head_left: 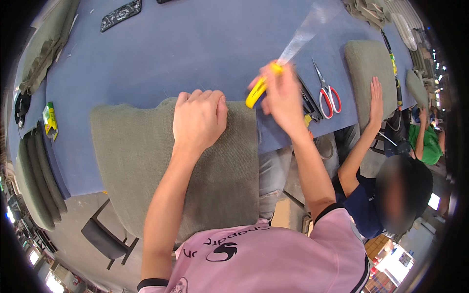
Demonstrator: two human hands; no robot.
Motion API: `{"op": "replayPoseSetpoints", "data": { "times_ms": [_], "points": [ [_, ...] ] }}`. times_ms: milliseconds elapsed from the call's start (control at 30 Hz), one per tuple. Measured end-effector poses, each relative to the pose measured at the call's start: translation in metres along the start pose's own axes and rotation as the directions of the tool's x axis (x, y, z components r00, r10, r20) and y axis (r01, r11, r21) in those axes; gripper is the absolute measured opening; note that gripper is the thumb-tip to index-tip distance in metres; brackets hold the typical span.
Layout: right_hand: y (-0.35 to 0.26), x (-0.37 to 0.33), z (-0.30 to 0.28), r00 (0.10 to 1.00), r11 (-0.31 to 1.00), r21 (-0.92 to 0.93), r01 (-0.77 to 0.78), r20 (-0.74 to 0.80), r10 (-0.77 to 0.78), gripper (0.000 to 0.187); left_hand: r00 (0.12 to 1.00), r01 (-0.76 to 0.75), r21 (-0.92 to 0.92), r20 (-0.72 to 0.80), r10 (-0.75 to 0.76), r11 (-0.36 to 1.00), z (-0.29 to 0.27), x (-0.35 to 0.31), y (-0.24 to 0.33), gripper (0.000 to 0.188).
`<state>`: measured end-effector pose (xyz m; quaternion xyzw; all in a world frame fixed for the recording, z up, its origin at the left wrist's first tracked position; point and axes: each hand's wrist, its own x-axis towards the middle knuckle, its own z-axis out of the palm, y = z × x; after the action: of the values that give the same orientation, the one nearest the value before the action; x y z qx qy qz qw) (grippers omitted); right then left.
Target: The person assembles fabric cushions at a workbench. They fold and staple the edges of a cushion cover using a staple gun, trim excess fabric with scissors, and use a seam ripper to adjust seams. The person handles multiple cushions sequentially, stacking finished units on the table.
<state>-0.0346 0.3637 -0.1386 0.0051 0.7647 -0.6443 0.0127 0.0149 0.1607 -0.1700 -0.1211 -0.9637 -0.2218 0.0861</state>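
A wide piece of grey-green fabric (132, 161) drapes over the table's near edge and down toward my lap. My left hand (199, 117) is closed at its upper edge, knuckles up and fingertips tucked out of sight. In my right hand (282, 93), to the right of the fabric, is a yellow-handled long-bladed tool (260, 91). Its pale blade points up and away over the table, smeared by motion. Near that hand lie a black tool (308, 99) and red-and-white-handled scissors (326, 93), points facing away.
The blue-grey table (195, 53) carries a dark patterned case (121, 15) and a yellow-green packet (50, 121). Several stacked cushions (36, 180) stand at left. On the right a co-worker's hand (376, 100) touches a green cushion (369, 73). A black chair (105, 239) stands below left.
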Motion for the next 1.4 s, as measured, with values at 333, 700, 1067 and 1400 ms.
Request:
{"op": "replayPoseSetpoints", "data": {
  "times_ms": [333, 700, 1067, 1400],
  "points": [
    [0.027, -0.027, -0.006, 0.971, 0.967, 0.214, 0.138, -0.221, -0.09, 0.017, 1.0, -0.003, -0.01, -0.019, 0.002, 1.0, 0.004, -0.002, -0.001, 0.02],
    [0.041, -0.043, -0.011, 0.922, 0.934, 0.206, 0.293, -0.321, -0.218, 0.017, 0.999, -0.006, -0.022, -0.043, 0.005, 1.0, 0.002, -0.002, 0.002, 0.019],
    [0.085, -0.051, -0.002, 0.925, 0.929, 0.185, 0.32, -0.273, -0.264, 0.018, 0.999, 0.003, -0.042, -0.053, -0.005, 0.999, 0.002, -0.002, 0.001, 0.018],
    [0.013, 0.051, -0.024, 0.985, 0.98, 0.121, -0.157, 0.095, 0.146, 0.018, 1.0, 0.013, -0.049, -0.019, -0.014, 0.999, -0.003, -0.002, -0.002, 0.017]
  ]
}}
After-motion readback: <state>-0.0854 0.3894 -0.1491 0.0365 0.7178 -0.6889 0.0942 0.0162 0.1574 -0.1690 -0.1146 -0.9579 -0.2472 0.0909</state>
